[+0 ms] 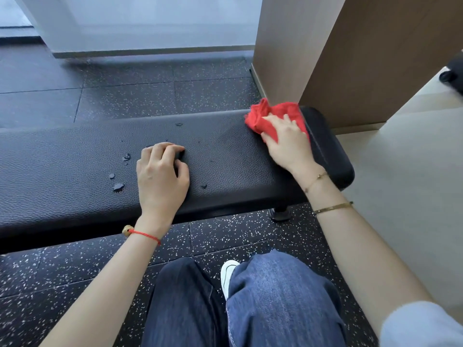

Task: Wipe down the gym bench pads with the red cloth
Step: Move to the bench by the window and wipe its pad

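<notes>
The black textured bench pad (pixel 225 151) runs across the view from the left edge to its rounded right end. Several water droplets (pixel 118 187) lie on it left of centre. The red cloth (pixel 280 112) is bunched on the pad near that right end. My right hand (pixel 288 144) presses down on the cloth with spread fingers, the thumb at the cloth's near fold. My left hand (pixel 161 171) rests on the middle of the pad with its fingers loosely bent, holding nothing.
A brown wooden column (pixel 325 58) stands right behind the bench's right end. Speckled black rubber floor (pixel 150 96) surrounds the bench, with pale floor (pixel 400 184) at the right. A bench foot (pixel 281 214) shows below the pad. My knees in blue jeans (pixel 275 296) are at the bottom.
</notes>
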Tool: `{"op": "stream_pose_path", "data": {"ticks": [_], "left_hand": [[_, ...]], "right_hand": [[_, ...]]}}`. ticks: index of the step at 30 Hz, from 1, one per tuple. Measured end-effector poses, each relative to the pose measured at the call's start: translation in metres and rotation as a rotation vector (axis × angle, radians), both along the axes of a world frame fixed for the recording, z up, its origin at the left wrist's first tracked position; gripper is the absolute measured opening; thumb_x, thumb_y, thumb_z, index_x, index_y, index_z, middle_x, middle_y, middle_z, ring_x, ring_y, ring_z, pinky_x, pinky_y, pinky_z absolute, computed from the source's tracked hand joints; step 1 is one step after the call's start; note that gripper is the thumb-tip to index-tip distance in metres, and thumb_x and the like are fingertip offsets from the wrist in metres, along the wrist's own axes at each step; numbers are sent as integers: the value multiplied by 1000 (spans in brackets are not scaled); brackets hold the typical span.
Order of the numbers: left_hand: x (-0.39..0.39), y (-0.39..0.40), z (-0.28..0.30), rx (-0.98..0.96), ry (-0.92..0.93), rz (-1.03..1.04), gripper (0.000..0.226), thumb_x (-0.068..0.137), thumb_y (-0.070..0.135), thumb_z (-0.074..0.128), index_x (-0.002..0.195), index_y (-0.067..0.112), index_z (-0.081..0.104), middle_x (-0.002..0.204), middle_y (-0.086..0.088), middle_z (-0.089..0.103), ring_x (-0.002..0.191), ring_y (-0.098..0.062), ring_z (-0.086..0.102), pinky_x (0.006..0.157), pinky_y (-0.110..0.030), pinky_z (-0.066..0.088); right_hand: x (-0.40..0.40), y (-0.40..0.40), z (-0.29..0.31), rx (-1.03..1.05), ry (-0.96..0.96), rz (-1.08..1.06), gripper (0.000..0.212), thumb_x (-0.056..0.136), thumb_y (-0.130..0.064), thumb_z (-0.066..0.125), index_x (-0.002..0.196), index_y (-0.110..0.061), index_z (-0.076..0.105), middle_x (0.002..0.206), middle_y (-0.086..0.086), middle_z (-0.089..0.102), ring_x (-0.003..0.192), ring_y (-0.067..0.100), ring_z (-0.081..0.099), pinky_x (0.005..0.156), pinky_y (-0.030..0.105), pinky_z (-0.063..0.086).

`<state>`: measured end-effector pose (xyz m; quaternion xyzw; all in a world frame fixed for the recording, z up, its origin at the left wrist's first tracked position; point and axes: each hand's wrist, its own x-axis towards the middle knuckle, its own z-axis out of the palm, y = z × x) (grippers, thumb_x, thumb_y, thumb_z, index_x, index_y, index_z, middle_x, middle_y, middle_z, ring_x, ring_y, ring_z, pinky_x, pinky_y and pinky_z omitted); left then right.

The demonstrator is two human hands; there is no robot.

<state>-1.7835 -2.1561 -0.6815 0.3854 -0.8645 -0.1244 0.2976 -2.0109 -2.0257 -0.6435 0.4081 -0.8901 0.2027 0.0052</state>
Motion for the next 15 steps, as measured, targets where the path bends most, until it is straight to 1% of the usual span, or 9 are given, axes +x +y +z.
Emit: {"op": "stream_pose_path", "data": {"ticks": [3,4,6,7,9,12,14,15], "left_hand": [[0,-1,0,-4,5,-3,25,87,12,54,109,15,66,115,-2,63,111,-28,51,93,-39,39],[0,-1,0,-5,6,-4,25,86,12,55,108,15,67,115,-2,63,110,-28,51,93,-39,39],[0,-2,0,-6,11,-5,25,86,11,55,108,15,67,115,-2,63,110,-28,52,93,-39,39],[1,-2,0,-5,13,-6,25,86,12,55,108,16,67,115,-2,63,110,-28,52,93,-39,39],[2,-2,0,3,12,-4,25,87,12,55,109,16,66,116,-2,63,111,-28,51,95,-40,40],[0,-1,2,8,0,10,25,87,12,55,109,16,66,116,-1,63,111,-28,51,95,-40,39],[-1,0,2,6,-3,15,25,86,12,54,108,16,66,114,-1,63,111,-28,51,95,-39,39],[-1,0,2,5,0,17,25,86,12,55,108,16,66,114,-1,63,110,-28,52,94,-39,39]], "right_hand": [[39,6,-9,5,-14,247,38,92,-28,55,129,-30,50,144,-5,47,138,30,35,113,36,23],[47,16,-11,-5,-30,302,39,92,-28,56,130,-31,49,145,-8,46,140,27,33,115,34,20],[45,33,-11,-26,-51,341,39,92,-29,56,130,-34,49,145,-12,45,141,23,32,117,34,20],[38,37,-11,-30,-49,326,39,92,-29,56,130,-35,49,145,-12,45,141,22,32,117,36,21],[15,34,-11,-24,-32,228,39,93,-29,55,131,-33,49,145,-9,45,140,24,33,116,41,25],[-12,5,-3,-8,-27,43,40,93,-28,54,133,-25,49,143,2,48,138,35,34,110,44,28],[-11,-24,0,6,-28,33,38,93,-28,53,131,-24,50,141,4,50,136,37,34,109,43,29],[-2,-37,0,17,-25,81,38,93,-29,53,131,-25,50,142,2,50,136,36,34,109,41,28]]}}
